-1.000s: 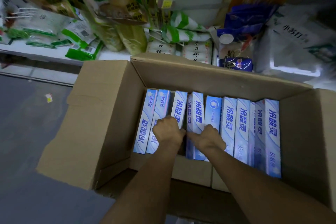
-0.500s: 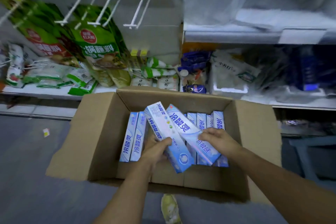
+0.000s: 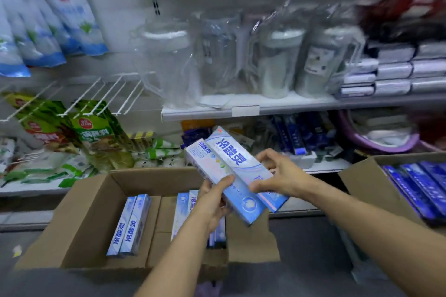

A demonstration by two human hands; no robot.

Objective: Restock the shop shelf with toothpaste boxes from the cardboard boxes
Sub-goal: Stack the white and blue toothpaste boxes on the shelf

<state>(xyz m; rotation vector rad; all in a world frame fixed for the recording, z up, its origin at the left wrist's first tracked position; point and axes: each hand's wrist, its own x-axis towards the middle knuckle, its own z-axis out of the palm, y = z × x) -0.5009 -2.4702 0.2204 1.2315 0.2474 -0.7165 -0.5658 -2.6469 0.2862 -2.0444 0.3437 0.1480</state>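
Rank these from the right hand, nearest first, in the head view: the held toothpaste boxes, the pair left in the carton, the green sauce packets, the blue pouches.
1. Held toothpaste boxes, gripped by the right hand.
2. Boxed pair, lower left in the carton.
3. Green sauce packets, left.
4. Blue pouches, top left.

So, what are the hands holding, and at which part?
Two toothpaste boxes, held together. The left hand grips their lower end; the right hand pinches the right long edge.

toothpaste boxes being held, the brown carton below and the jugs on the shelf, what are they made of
Held toothpaste boxes: thin printed card, probably coated; crisp edges, faint sheen. The brown carton: matte cardboard, likely corrugated; creased flaps. The jugs: seemingly clear plastic; see-through walls, glossy wrap.
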